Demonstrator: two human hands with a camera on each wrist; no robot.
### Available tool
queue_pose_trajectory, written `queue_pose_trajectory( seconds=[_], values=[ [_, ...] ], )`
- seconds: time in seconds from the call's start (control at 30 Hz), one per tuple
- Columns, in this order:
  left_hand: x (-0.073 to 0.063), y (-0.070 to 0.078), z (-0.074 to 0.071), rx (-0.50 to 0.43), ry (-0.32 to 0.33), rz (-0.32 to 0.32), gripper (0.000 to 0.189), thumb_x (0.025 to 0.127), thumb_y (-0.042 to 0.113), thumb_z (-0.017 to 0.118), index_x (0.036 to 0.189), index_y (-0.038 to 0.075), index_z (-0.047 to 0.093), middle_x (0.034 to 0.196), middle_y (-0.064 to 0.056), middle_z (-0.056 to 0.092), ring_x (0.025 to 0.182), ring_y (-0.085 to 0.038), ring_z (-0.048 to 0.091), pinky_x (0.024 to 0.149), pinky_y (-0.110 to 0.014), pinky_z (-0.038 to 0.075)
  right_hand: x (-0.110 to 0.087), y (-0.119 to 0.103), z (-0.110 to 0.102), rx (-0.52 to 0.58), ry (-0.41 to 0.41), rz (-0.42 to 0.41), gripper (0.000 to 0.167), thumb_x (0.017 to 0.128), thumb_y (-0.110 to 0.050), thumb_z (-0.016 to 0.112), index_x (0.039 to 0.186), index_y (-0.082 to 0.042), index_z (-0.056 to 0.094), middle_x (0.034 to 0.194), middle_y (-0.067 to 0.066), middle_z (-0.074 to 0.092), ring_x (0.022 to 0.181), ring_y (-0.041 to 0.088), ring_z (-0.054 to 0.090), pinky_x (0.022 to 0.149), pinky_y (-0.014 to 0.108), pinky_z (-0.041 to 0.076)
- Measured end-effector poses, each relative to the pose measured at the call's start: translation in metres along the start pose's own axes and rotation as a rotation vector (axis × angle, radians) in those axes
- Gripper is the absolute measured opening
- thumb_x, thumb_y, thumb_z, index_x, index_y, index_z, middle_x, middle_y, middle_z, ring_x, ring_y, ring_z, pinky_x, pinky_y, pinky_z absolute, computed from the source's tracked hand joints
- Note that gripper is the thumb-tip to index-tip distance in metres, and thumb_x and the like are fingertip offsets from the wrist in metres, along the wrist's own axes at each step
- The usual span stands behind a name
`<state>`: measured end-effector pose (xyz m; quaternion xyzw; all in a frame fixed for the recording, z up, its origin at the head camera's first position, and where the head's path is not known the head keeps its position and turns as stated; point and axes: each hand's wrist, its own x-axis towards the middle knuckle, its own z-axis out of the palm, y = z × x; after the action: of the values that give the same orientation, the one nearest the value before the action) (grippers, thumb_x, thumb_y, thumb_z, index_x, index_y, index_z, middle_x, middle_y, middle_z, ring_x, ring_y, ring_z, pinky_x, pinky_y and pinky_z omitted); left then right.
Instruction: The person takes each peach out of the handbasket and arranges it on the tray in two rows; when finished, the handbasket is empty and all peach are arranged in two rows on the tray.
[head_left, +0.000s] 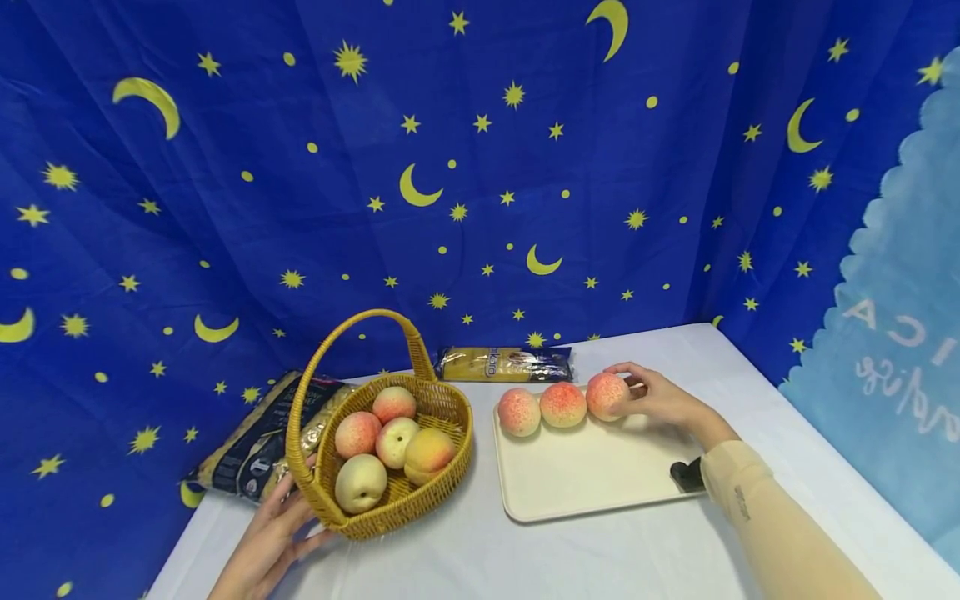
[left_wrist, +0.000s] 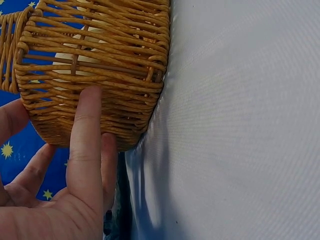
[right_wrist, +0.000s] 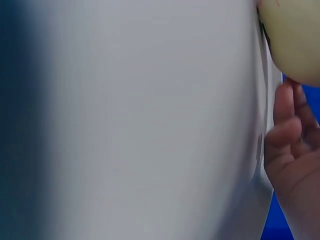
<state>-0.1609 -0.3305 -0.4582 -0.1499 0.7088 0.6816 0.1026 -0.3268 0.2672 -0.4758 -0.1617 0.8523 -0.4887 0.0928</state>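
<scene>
A third peach (head_left: 607, 396) is gripped by my right hand (head_left: 660, 402) at the far side of the cream tray (head_left: 592, 483). Left of it, two more peaches, one in the middle (head_left: 563, 405) and one at the end (head_left: 519, 412), sit in a row along that edge. In the right wrist view the fingers (right_wrist: 285, 107) reach the pale side of a peach (right_wrist: 295, 40). My left hand (head_left: 273, 533) touches the near left side of the wicker basket (head_left: 405, 518), fingers extended and spread against the weave in the left wrist view. Several peaches (head_left: 362, 483) lie inside the basket.
Behind the basket lies a dark, partly clear bag (head_left: 255, 450). A pack of pasta (head_left: 504, 364) lies along the back of the white table (head_left: 420, 571). Something black (head_left: 686, 476) sits at the tray's right edge by my sleeve. A starry blue curtain (head_left: 480, 208) hangs behind.
</scene>
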Motion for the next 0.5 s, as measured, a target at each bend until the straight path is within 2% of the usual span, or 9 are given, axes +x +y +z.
queue_pose_trajectory(
  seconds=[0.17,0.33,0.5],
  values=[
    [0.0001,0.0001,0.0004,0.003,0.006,0.000,0.073,0.115,0.026,0.053,0.174,0.034,0.012,0.176,-0.017,0.025,0.131,-0.022,0.060,0.106,-0.060,0.060,-0.0028,-0.0016,-0.0039,0.013,-0.041,0.010,0.082,0.092,-0.028,0.086,0.160,-0.008,0.046,0.146,0.029,0.060,0.125,0.036,0.066,0.091,0.036,0.058],
    [0.0005,-0.0002,0.0018,0.003,0.007,0.001,0.073,0.115,0.025,0.054,0.174,0.034,0.012,0.175,-0.017,0.025,0.129,-0.020,0.062,0.106,-0.059,0.060,-0.0053,-0.0018,-0.0066,0.016,-0.046,0.004,0.081,0.091,-0.025,0.086,0.159,-0.008,0.046,0.147,0.030,0.059,0.129,0.039,0.063,0.090,0.035,0.059],
    [0.0003,0.0006,0.0015,-0.001,0.010,-0.001,0.073,0.115,0.026,0.054,0.174,0.034,0.012,0.176,-0.017,0.025,0.127,-0.020,0.062,0.105,-0.059,0.061,-0.0050,-0.0034,-0.0068,0.016,-0.049,-0.037,0.076,0.092,-0.022,0.086,0.156,-0.005,0.049,0.146,0.028,0.061,0.127,0.036,0.065,0.099,0.037,0.057]
  ],
)
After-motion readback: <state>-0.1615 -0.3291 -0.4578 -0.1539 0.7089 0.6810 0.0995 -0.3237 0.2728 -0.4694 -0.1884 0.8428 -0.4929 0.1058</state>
